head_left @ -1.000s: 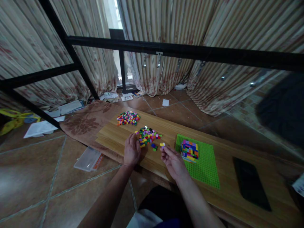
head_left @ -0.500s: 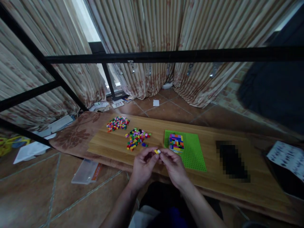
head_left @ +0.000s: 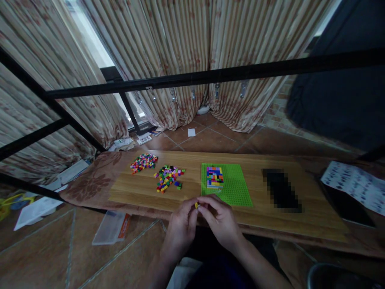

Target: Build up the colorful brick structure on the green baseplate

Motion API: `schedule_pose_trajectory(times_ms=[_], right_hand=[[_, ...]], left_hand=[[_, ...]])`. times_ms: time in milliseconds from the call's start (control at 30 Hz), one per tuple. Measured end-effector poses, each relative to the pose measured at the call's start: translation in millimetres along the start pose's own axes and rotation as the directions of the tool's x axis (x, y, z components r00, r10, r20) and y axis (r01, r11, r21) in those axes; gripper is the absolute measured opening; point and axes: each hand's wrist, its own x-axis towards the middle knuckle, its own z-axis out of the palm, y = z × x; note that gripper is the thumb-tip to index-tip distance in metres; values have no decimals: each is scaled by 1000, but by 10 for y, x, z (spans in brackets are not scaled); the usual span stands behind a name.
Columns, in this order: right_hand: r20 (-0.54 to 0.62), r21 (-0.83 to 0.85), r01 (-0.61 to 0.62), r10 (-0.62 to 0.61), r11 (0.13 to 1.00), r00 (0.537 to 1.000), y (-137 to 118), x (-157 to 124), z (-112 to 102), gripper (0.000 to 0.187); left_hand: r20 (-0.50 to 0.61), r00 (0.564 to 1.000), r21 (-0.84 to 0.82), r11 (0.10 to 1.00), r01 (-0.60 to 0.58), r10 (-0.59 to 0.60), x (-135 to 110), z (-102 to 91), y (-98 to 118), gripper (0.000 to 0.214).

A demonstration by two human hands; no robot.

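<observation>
Both hands meet just over the front edge of the wooden board. My left hand [head_left: 182, 220] is closed, its fingertips pinching a small yellow toy brick [head_left: 197, 205]. From the other side my right hand [head_left: 219, 218] grips the same brick between thumb and fingers. Fingers cover part of the brick. Beyond my right hand lies a green baseplate [head_left: 236, 184], with a multicoloured block of stacked bricks [head_left: 214, 176] on its left part. A loose brick pile [head_left: 168, 176] lies to the left, and a second pile [head_left: 143, 161] sits farther back.
The wooden board [head_left: 129, 188] rests on a brown cloth-covered bench [head_left: 87, 188]. A pixelated dark patch [head_left: 282, 190] covers something on the right, near a printed sheet [head_left: 355, 186]. A clear plastic box [head_left: 110, 228] is on the floor. A black rail [head_left: 186, 78] crosses behind.
The view has shifted and tilted slightly. Both hands appear lower, still together at the fingertips. A white part seen beside the yellow brick earlier no longer shows.
</observation>
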Motion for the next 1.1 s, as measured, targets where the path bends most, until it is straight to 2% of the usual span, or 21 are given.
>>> schedule_pose_trajectory(times_ms=[133,233,333,433,567,700,833,933,1000,1100], right_hand=[[6,-39,-26,26,999,1000,-38,-115,-7,19],[16,-14,-60,60,998,998,-36,-218,1,19],[38,56,-117,115,992,993,-24,-314,-16,20],[97,36,-126,122,991,988,-33,-376,-83,22],[233,-46,-19,29,999,972,-97,-388,-231,28],[332,-13,42,-35,999,943,-170,-379,-344,28],[321,-1,34,-32,999,947,-176,-424,-363,23],[259,25,0,-6,1000,966,-159,-472,-340,21],[209,56,-21,9,998,978,-160,-487,-327,20],[189,76,-49,34,996,981,-155,-467,-329,19]], left_hand=[[-30,994,-69,992,104,-106,-114,110,-56,31],[-19,978,-226,954,196,-206,-200,182,-94,36],[50,958,-455,848,272,-281,-264,215,-92,38],[147,944,-604,729,323,-296,-292,189,-72,42],[293,906,-634,648,423,-304,-301,100,-69,48],[445,846,-649,544,531,-295,-308,42,-66,52],[552,777,-627,465,626,-302,-312,40,-36,48],[615,726,-599,416,684,-308,-320,72,-8,46],[628,718,-617,371,694,-299,-330,102,10,44],[604,734,-658,326,679,-310,-337,132,18,40]])
